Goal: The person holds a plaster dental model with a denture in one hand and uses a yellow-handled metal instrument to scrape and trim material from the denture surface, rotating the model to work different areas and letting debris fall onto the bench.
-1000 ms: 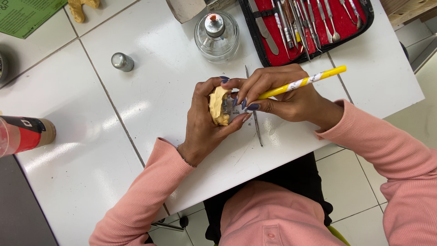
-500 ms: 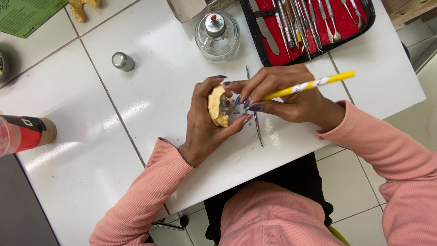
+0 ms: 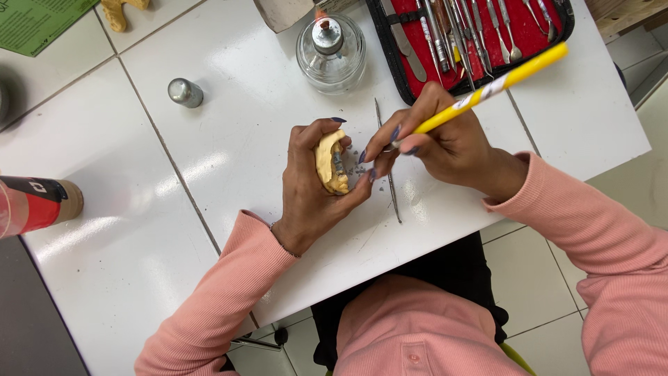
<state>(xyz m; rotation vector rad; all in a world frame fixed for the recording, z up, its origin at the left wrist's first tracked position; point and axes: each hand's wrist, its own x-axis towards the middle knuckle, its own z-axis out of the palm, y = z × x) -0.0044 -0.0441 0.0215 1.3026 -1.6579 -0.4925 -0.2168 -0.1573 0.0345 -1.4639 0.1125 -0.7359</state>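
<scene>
1. Your left hand (image 3: pixel 313 188) is clenched around a yellow dental cast (image 3: pixel 330 161), thumb on one side and fingers curled over the top. The cast is held near the middle of the white bench (image 3: pixel 229 132); whether it touches the surface cannot be told.
2. The cast shows a small grey patch on the face turned toward your right hand.
3. Your right hand (image 3: pixel 445 143) grasps a yellow-handled instrument (image 3: pixel 487 87) like a pen. The handle angles up toward the far right corner of the bench; the working tip sits just beside the cast, hidden among your fingertips.
4. A thin metal probe (image 3: pixel 387 163) lies flat on the bench between your two hands, partly under the right fingers, pointing from the far edge toward the near edge.
5. Small grey crumbs (image 3: pixel 356 132) are scattered on the bench close to the cast.
6. A glass spirit lamp (image 3: pixel 330 49) with a metal cap stands beyond the cast, toward the far edge.
7. A red-lined instrument case (image 3: pixel 473 35) lies open at the far right corner, filled with metal tools.
8. A small metal cap (image 3: pixel 184 92) stands well apart to the left of the lamp.
9. A red canister (image 3: pixel 35 204) lies at the left edge of the bench.
10. A second yellow plaster piece (image 3: pixel 118 10) sits at the far left, beside a green sheet (image 3: pixel 38 21).
</scene>
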